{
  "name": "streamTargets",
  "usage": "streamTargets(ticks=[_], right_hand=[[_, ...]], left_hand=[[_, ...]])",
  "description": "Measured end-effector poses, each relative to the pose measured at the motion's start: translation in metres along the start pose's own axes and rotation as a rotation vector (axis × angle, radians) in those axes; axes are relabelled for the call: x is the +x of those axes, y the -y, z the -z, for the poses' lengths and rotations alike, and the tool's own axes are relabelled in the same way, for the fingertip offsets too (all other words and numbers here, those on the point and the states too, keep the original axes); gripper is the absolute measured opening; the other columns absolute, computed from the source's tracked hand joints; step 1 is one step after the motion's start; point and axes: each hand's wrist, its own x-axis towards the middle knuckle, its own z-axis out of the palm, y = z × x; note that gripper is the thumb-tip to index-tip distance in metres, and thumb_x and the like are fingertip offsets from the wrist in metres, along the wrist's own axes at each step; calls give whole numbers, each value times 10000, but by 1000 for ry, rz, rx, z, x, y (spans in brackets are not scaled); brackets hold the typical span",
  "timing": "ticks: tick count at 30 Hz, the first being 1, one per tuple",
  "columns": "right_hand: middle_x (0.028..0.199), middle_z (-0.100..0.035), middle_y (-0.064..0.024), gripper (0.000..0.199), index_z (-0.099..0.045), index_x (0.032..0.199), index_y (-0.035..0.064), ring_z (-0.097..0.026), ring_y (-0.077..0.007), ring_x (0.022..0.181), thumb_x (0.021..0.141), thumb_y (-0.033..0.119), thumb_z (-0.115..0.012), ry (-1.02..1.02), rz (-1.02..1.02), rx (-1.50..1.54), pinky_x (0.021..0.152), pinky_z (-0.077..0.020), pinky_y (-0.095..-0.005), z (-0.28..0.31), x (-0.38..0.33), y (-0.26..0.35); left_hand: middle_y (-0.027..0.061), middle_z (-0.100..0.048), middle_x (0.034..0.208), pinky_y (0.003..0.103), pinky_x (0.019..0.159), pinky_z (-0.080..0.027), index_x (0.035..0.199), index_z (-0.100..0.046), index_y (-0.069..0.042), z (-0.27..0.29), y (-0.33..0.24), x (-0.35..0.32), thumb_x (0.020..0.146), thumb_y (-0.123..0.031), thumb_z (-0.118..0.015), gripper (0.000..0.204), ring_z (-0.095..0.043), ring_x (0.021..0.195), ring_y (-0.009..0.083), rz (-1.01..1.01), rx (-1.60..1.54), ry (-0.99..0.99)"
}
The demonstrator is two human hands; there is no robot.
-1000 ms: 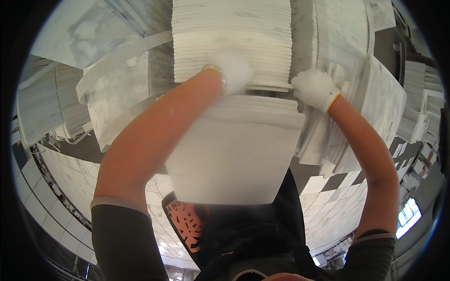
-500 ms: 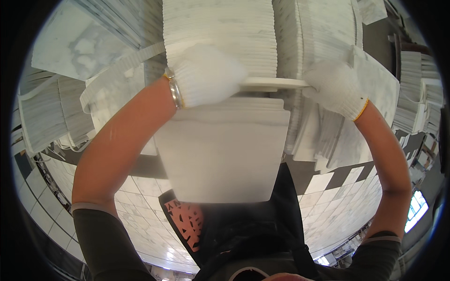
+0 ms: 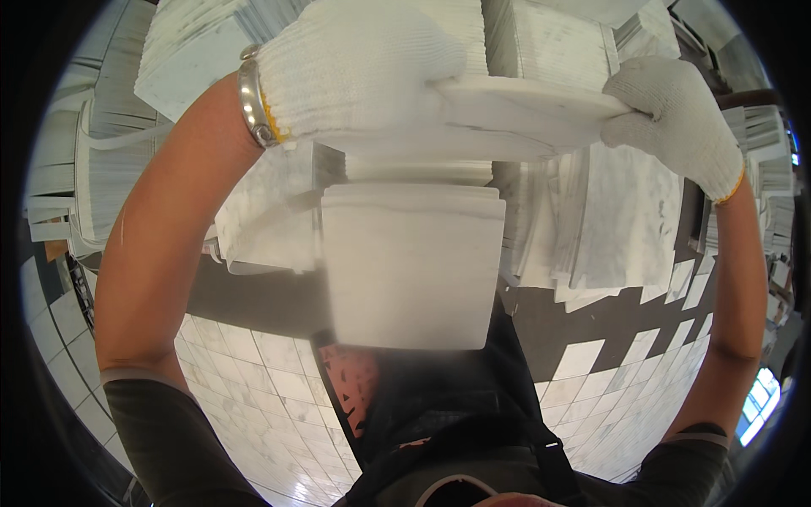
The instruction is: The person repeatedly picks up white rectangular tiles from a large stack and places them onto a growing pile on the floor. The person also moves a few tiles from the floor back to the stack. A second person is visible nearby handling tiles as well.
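Note:
A white marble tile with grey veins (image 3: 528,118) is held up in front of me, tilted, between both hands. My left hand (image 3: 363,72), in a white knitted glove, is closed on its left end and hides that end; the fingers are blurred. At the tile's right corner, my right hand (image 3: 676,118), gloved the same way, pinches the edge between thumb and fingers. Below the held piece, closest to my body, stands a row of upright tiles whose front face (image 3: 414,270) is pale and plain.
More upright tile rows stand at the far left (image 3: 198,51), the far right (image 3: 553,42) and beside the near row on the right (image 3: 625,224). Another pale slab (image 3: 270,215) is on the left. Light tiles are laid on the dark floor (image 3: 253,300) below.
Both hands have lifted the tile up and away from the row. Its edge faced me before; now its broad veined face shows. My right hand has moved further right.

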Motion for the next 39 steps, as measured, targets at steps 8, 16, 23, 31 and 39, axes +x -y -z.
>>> streamTargets(ticks=[8,16,23,31,39], right_hand=[[838,-701,-103,226,-734,846,64,-656,-331,796,830,270,-642,-58,-25,-66,703,-521,-418,-12,6,-9],[946,-725,-86,234,-750,907,89,-669,-316,899,848,286,-639,14,-101,-47,773,-528,-430,-54,16,-15],[937,-721,-80,252,-765,932,118,-667,-303,889,833,328,-669,-26,-188,-19,777,-532,-408,-76,14,-20],[1079,-741,-52,386,-714,1195,-2,-669,-151,1027,878,208,-785,-374,-592,1275,903,-524,-315,-185,-1,-18],[1095,-710,-68,512,-676,1255,-29,-629,-125,947,899,329,-759,-501,-691,1283,796,-518,-291,-224,48,-41]], left_hand=[[115,-637,796,451,656,-504,837,-648,-76,18,-5,25,823,-303,-727,241,-641,742,346,143,136,197],[107,-660,812,466,669,-523,830,-643,-86,-23,6,31,863,-346,-653,262,-662,777,349,192,162,314],[98,-687,861,435,681,-544,926,-704,-114,-45,13,27,880,-376,-639,274,-668,801,326,182,174,328],[35,-729,1088,337,836,-534,1258,-669,-42,-94,81,-84,916,-362,-765,477,-674,957,151,727,-1025,-6],[22,-701,1094,252,815,-506,1293,-648,18,-178,95,-47,972,-491,-702,603,-636,943,101,929,-1340,-758]])
